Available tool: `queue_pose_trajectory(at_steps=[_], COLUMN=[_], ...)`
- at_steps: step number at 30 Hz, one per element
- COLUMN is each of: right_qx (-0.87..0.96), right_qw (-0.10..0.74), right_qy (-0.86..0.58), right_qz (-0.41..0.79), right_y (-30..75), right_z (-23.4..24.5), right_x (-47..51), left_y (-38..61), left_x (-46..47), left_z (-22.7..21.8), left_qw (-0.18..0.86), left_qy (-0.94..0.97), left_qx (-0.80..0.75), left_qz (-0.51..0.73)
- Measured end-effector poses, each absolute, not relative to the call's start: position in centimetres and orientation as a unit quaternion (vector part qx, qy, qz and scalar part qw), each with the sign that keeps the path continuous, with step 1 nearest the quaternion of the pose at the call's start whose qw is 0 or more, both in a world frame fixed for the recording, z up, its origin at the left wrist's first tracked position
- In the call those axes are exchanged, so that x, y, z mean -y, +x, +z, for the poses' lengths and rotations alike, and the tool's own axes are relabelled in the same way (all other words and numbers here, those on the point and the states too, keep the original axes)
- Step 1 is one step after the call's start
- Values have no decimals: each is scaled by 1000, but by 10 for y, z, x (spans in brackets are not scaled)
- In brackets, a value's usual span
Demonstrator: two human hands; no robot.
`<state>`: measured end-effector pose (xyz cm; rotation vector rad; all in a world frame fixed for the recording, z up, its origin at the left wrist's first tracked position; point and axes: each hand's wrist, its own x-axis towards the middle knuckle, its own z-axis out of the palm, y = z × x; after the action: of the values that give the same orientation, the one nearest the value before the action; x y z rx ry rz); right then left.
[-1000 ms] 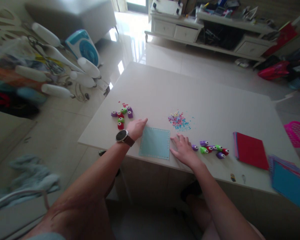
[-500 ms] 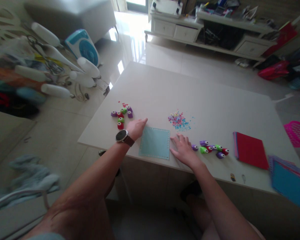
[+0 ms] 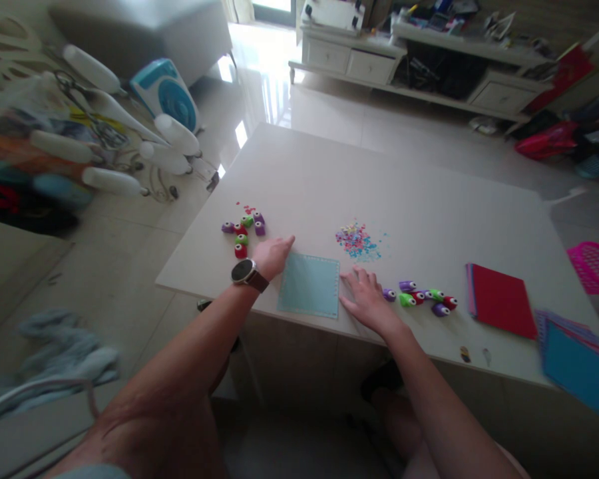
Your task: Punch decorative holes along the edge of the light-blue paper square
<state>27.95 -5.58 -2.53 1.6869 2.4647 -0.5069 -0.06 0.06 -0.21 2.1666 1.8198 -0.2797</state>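
Nothing is shifting since the earlier frames: both hands and the sheet between them are staying exactly where they were.

Left hand [image 3: 274,256] is lying on the tabletop [image 3: 379,179] at the far left corner of the light blue paper square [image 3: 309,285], with the fingers stretched forward and loosely together. It is gripping nothing; whether the fingertips are actually touching the sheet's edge cannot be told. A dark wristwatch [image 3: 243,271] is sitting on that wrist.

Right hand [image 3: 367,299] is resting palm down against the right edge of the square, fingers spread and flat, closing on nothing.

Light blue paper square is lying flat at the near edge of the tabletop, between the two hands (a row of small marks is running along its right border).

Surroundings:
- Left cluster of small punches [image 3: 242,233], in purple, red and green, is sitting just beyond the left hand.
- Right cluster of small punches [image 3: 422,297] is lying in a row just beside the right hand, the nearest purple one close to the little finger.
- Pile of coloured paper bits [image 3: 357,241] is lying beyond the square, apart from it.
- Red paper stack [image 3: 499,299] is lying farther right, and a blue paper stack [image 3: 576,362] is sitting at the right corner, blurred.
- Pink basket [image 3: 596,266] is showing past the right edge of the tabletop.
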Motion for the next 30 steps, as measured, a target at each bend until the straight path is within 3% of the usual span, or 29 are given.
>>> queue_pose_trajectory(at_steps=[30], right_qx=[-810], right_qw=[60], right_qy=[559], right_qz=[-166], right_y=[278], right_z=[-25], right_x=[56], left_y=[-2], left_x=[-1], left_z=[-5], left_qw=[149], left_qy=[753], left_qx=[-634], left_qz=[-94])
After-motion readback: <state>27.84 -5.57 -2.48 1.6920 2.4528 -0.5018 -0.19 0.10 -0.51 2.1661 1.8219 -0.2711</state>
